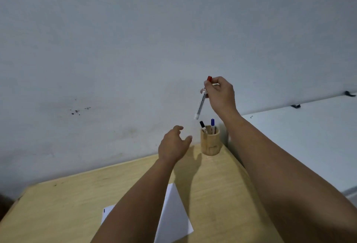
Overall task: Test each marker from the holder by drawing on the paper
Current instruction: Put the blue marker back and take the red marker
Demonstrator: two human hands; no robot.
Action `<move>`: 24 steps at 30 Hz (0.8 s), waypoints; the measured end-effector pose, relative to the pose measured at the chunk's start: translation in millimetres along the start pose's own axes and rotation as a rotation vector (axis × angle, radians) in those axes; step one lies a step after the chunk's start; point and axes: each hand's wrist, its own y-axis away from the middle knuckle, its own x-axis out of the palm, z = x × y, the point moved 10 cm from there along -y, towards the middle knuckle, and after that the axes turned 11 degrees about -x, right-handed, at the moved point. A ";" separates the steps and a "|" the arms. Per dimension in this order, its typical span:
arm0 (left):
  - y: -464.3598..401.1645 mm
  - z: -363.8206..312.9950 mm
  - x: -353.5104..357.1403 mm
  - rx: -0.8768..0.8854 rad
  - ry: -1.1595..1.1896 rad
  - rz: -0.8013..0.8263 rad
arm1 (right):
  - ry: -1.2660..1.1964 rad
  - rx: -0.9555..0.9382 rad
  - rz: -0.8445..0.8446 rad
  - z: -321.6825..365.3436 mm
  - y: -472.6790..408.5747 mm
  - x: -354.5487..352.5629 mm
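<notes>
My right hand [221,93] is raised above the holder and grips a white marker with a red cap [201,100] near its capped top end, the marker hanging tilted with its white end down. A round wooden holder [210,144] stands at the table's far right corner, with a black-capped marker [202,125] and a blue-capped marker [212,124] upright in it. My left hand [173,145] hovers just left of the holder, fingers apart and holding nothing. A white sheet of paper [174,217] lies on the table near me, partly covered by my left forearm.
The light wooden table [58,210] stands against a pale wall [135,49]. To the right sits a white surface [301,146] with two small dark clips near its far edge. The table's left front corner is cut off diagonally.
</notes>
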 end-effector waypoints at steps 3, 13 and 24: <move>19.1 12.8 -48.1 -0.015 0.062 -0.064 | -0.188 0.177 0.145 5.7 42.0 30.2; 91.2 147.3 -165.3 -0.153 0.280 -0.057 | -0.261 0.408 0.810 13.9 244.6 172.9; 98.6 252.3 -231.5 -0.366 0.330 -0.110 | -0.152 0.200 0.931 33.9 302.5 263.6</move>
